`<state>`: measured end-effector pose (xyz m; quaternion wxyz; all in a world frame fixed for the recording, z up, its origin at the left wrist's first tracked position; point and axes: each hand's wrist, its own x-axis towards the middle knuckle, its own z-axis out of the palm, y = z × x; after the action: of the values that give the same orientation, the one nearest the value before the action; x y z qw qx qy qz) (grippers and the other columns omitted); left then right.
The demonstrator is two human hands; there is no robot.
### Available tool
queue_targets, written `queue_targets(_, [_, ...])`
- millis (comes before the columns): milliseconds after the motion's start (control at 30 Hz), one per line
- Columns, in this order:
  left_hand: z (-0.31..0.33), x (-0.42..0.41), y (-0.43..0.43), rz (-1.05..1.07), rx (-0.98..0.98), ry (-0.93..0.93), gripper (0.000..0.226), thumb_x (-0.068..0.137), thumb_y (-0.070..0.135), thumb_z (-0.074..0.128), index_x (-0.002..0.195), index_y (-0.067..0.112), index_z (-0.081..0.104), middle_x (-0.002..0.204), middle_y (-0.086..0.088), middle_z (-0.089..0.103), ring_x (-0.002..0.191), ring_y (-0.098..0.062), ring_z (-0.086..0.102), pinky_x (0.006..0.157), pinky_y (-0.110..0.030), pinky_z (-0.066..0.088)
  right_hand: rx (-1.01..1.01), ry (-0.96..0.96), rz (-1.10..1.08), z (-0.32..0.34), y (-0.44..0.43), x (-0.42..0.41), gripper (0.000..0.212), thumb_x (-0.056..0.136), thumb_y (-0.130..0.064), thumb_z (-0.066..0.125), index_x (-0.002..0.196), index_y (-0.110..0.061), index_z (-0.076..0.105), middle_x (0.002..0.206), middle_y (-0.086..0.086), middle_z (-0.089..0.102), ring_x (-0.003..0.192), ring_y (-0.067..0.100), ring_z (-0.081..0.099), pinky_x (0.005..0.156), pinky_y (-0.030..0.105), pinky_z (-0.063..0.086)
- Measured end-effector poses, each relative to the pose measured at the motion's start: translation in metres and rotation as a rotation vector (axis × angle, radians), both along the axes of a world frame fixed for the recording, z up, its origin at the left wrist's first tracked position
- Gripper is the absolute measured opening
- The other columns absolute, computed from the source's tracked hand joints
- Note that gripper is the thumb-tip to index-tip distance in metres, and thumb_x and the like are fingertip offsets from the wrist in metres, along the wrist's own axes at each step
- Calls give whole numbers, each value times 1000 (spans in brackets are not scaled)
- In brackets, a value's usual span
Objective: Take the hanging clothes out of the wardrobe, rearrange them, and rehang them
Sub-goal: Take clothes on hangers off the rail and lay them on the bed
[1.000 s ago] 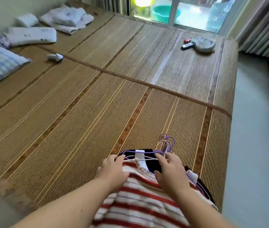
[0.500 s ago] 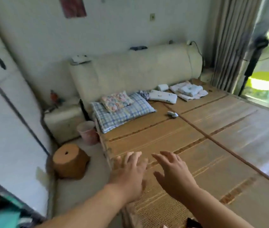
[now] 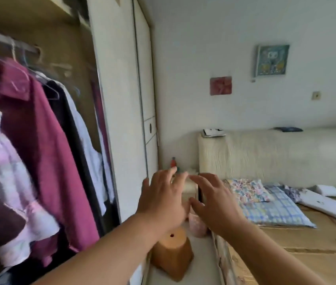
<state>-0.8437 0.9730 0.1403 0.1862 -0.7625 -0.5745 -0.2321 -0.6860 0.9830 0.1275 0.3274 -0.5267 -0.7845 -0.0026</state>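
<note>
The open wardrobe [image 3: 113, 99] fills the left of the view. On its rail [image 3: 2, 41] hang a magenta shirt [image 3: 45, 145], a dark garment [image 3: 70, 128], a white shirt [image 3: 89, 145] and a pale pink floral garment [image 3: 4, 171] at the far left. My left hand [image 3: 163, 199] and my right hand [image 3: 214, 202] are raised side by side in the air to the right of the wardrobe, fingers spread, holding nothing. Neither hand touches the clothes.
A white sliding door [image 3: 144, 89] stands right of the opening. Below my hands are a wooden stool [image 3: 173, 254] and a pink bin [image 3: 197, 225] on the floor. The bed [image 3: 307, 254] with a straw mat, pillows [image 3: 270, 204] and a cream headboard [image 3: 276, 153] is at the right.
My view has swung left from the bed to the wardrobe. My hands have left the striped garment and hangers on the mat and are now raised, holding nothing.
</note>
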Motion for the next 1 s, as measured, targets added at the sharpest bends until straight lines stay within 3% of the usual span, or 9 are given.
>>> queue_targets(333, [56,-125,24,352,178,-66,64,84,51,46,142,38,22,152,5,23,139,-19,19,111,-44,24,163,-18,310,74,79,-144,59,87,-47,54,140,-45,29,147,-13,30,127,12,45,106,33,35])
queue_targets(533, [80,-180,35,624,227,22,67,80,55,45,141,40,21,151,7,20,137,-17,20,109,-39,23,257,26,608,103,133,-211,58,87,-48,54,140,-44,31,143,-14,33,122,9,46,103,29,37])
queue_targets(733, [143,-206,22,951,291,170,71,76,61,47,141,43,25,152,9,19,137,-17,19,112,-40,22,323,62,898,140,192,-258,59,86,-45,53,141,-42,31,144,-11,33,127,10,42,106,32,35])
queue_targets(867, [190,-194,-12,1110,382,332,64,68,54,61,129,33,53,137,-2,49,123,-29,47,95,-50,42,390,71,1019,176,211,-294,58,86,-47,52,140,-42,33,138,-12,37,126,12,43,102,36,39])
queue_targets(1000, [231,-189,-48,1275,493,559,62,65,56,52,119,27,62,130,-11,56,114,-37,54,88,-55,47,401,58,1065,209,219,-339,59,85,-50,52,140,-39,33,138,-8,38,125,17,43,100,35,40])
